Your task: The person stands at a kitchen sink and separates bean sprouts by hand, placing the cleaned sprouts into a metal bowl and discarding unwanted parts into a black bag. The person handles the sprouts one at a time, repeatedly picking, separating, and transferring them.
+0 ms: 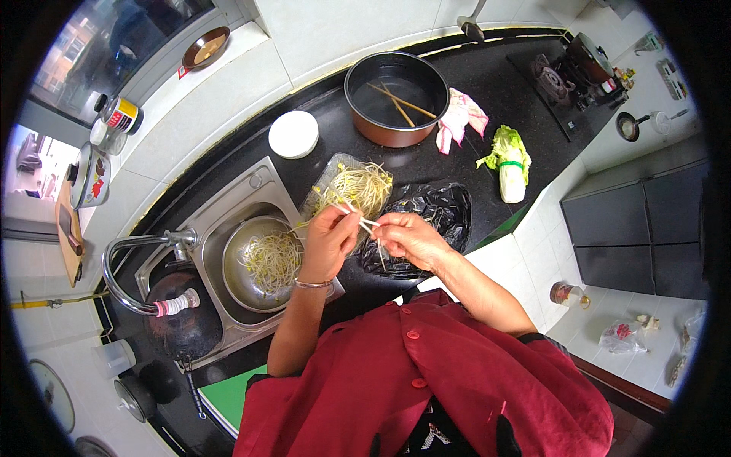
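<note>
My left hand (331,237) pinches a few soybean sprouts (367,221) between thumb and fingers. The lower ends of the same sprouts are gripped in my right hand (411,240). Just beyond them lies a heap of sprouts (357,185) in a clear plastic tray (326,171). Beneath my right hand, a black plastic bag (457,208) spreads open on the counter with scraps in it. To the left, a metal basin (233,274) rests in the steel sink and holds more sprouts (271,257).
Behind the tray stand a large brown pot (394,137) with chopsticks (402,103) across its inside and a white lidded bowl (293,134). A pink-white cloth (460,117) and a napa cabbage (511,165) lie at right. The faucet (111,268) arches over a dark wok (183,320).
</note>
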The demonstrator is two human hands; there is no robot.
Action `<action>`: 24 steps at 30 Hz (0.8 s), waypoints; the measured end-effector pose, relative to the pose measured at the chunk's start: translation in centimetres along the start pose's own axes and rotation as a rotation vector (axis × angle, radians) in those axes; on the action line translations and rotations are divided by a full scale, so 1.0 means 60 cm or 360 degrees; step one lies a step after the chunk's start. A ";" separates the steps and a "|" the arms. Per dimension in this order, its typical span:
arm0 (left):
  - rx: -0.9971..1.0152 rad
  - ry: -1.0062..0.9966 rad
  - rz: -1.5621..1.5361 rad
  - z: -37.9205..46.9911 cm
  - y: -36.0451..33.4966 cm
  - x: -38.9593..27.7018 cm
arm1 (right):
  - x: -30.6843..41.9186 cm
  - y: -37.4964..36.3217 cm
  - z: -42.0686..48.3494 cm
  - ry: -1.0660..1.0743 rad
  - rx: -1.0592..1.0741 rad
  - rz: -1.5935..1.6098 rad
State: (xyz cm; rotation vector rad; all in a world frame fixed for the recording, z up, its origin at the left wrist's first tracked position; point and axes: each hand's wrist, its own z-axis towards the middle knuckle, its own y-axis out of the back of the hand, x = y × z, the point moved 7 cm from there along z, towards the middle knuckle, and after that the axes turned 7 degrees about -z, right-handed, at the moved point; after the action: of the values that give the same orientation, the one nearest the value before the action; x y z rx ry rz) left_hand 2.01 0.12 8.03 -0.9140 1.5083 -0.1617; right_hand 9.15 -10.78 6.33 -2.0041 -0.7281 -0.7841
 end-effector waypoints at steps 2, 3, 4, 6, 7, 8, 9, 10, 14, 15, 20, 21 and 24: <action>0.0022 0.0068 -0.0186 -0.010 0.016 -0.006 | -0.005 0.021 0.001 0.0078 -0.0052 0.0007; 0.0034 0.0104 -0.0279 -0.014 0.026 -0.009 | -0.009 0.040 -0.001 0.0104 -0.0139 -0.0181; 0.0107 0.0187 -0.0356 -0.018 0.032 -0.011 | -0.010 0.065 -0.006 0.0163 -0.0321 -0.0606; 0.0275 0.0260 -0.0324 -0.027 0.044 -0.019 | -0.008 0.103 -0.016 0.0319 -0.0555 -0.1224; 0.0363 0.0279 -0.0330 -0.033 0.046 -0.020 | -0.009 0.120 -0.018 0.0329 -0.0641 -0.1484; 0.0384 0.0215 -0.0295 -0.034 0.050 -0.022 | -0.016 0.126 -0.014 0.0301 -0.0600 -0.1762; 0.0424 0.0057 -0.0102 -0.032 0.051 -0.025 | -0.026 0.135 -0.010 0.0154 -0.0618 -0.2066; 0.0505 -0.0143 0.0068 -0.031 0.047 -0.033 | -0.020 0.115 -0.012 0.0354 -0.0657 -0.2835; 0.0585 0.0010 -0.0092 -0.037 0.045 -0.026 | 0.034 0.071 -0.012 0.0886 -0.0772 -0.2089; 0.0592 0.0113 -0.0240 -0.039 0.043 -0.023 | 0.053 0.049 -0.017 0.1051 -0.0763 -0.2080; 0.0687 0.0085 0.0004 -0.037 0.018 -0.021 | 0.080 -0.039 0.014 0.1130 -0.0187 -0.1647; 0.0688 0.0083 0.0042 -0.038 0.016 -0.020 | 0.072 -0.037 0.027 0.0949 -0.0142 -0.1645; 0.0593 0.0164 0.0056 -0.039 0.030 -0.024 | 0.023 -0.015 0.055 0.0303 0.0126 -0.1239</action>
State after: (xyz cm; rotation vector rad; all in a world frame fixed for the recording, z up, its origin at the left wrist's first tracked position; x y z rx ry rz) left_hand -1.01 1.24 8.51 -0.5870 1.5222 -0.4541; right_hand 10.21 -7.27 6.31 -1.5211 -1.4234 -1.3372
